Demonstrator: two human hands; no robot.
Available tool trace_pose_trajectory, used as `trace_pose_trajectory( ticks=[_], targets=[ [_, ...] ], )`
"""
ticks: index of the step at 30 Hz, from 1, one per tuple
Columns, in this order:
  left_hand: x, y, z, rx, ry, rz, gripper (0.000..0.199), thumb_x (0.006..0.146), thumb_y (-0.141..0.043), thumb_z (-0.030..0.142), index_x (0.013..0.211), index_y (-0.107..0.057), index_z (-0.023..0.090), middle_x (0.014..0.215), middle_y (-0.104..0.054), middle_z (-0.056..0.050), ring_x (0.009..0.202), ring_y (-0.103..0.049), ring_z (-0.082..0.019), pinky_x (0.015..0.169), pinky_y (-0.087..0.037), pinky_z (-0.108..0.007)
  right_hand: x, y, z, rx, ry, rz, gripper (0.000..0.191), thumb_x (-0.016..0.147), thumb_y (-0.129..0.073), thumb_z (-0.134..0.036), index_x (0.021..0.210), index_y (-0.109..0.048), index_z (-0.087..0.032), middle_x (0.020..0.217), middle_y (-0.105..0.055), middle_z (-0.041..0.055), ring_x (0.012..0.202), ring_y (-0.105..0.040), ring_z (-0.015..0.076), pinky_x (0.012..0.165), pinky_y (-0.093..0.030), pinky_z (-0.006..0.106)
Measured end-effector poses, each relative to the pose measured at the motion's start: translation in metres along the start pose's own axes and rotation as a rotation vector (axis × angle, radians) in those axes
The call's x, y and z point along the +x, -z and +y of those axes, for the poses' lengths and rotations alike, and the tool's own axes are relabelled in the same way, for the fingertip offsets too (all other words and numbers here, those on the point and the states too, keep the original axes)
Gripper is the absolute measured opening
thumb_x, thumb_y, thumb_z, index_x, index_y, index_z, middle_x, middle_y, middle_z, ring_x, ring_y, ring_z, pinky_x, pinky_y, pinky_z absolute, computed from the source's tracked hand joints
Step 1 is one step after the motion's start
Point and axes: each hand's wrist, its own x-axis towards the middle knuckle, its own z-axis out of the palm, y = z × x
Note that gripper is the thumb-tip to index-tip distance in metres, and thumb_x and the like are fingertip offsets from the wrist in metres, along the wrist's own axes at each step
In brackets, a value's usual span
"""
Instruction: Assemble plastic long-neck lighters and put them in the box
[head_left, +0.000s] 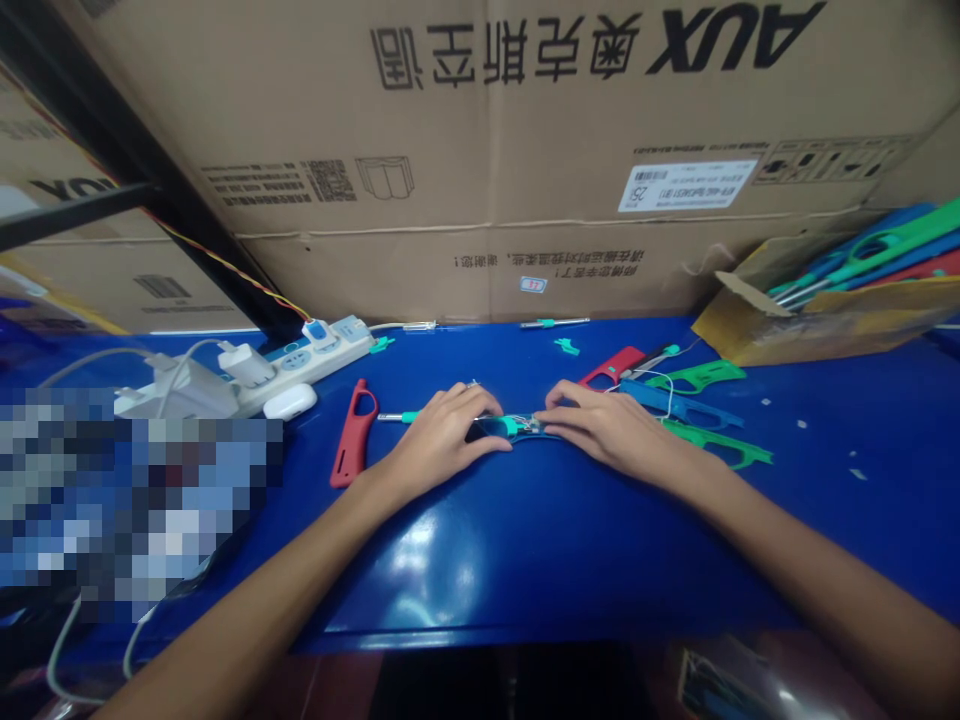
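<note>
A partly opened stick lighter (514, 425) lies low over the blue table, its metal tube pointing left and fine wires showing among the teal parts. My left hand (448, 428) is closed around its middle, thumb below and fingers above. At the lighter's right end, my right hand (607, 425) pinches with thumb and fingertips; the exact part between them is too small to make out. A red handle shell (352, 440) rests left of my left hand. Beyond my right wrist lie another red shell (619, 365), a blue shell (690, 405) and green shells (720, 445).
An open carton (795, 340) of lighters stands at the back right. A power strip (300, 365) with plugs and a white earbud case (290, 402) sit on the left. Large cardboard boxes (450, 200) wall off the back. A metal tube piece (555, 323) lies against them.
</note>
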Motion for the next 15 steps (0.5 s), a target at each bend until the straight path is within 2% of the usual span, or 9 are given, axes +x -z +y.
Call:
trace_pose_trajectory(
  ticks=[6, 12, 15],
  targets=[
    [-0.001, 0.001, 0.003, 0.020, -0.017, 0.002, 0.035, 0.092, -0.065, 0.051, 0.110, -0.060, 0.023, 0.117, -0.067, -0.004, 0.109, -0.059, -0.024, 0.097, -0.044, -0.041, 0.000, -0.003, 0.010, 0.108, -0.053, -0.011, 0.030, 0.102, -0.050, -0.036, 0.122, -0.071, -0.027, 0.112, -0.065, 0.0061, 0.085, -0.065, 0.0162, 0.071, -0.049, 0.029],
    [-0.003, 0.003, 0.000, 0.034, -0.041, 0.012, 0.029, 0.096, -0.061, 0.045, 0.114, -0.057, 0.022, 0.118, -0.066, -0.003, 0.114, -0.060, -0.021, 0.109, -0.039, -0.041, -0.002, -0.002, 0.016, 0.039, -0.051, 0.043, 0.029, 0.101, -0.051, -0.037, 0.115, -0.072, -0.023, 0.112, -0.067, 0.0058, 0.085, -0.067, 0.0170, 0.070, -0.049, 0.029],
    [-0.003, 0.004, -0.002, 0.046, -0.058, 0.004, 0.026, 0.098, -0.059, 0.044, 0.112, -0.058, 0.022, 0.118, -0.067, -0.003, 0.116, -0.060, -0.021, 0.109, -0.039, -0.041, -0.003, 0.002, 0.018, 0.030, -0.013, 0.063, 0.029, 0.101, -0.052, -0.040, 0.109, -0.075, -0.024, 0.112, -0.067, 0.0056, 0.080, -0.066, 0.0156, 0.068, -0.048, 0.029]
  ],
)
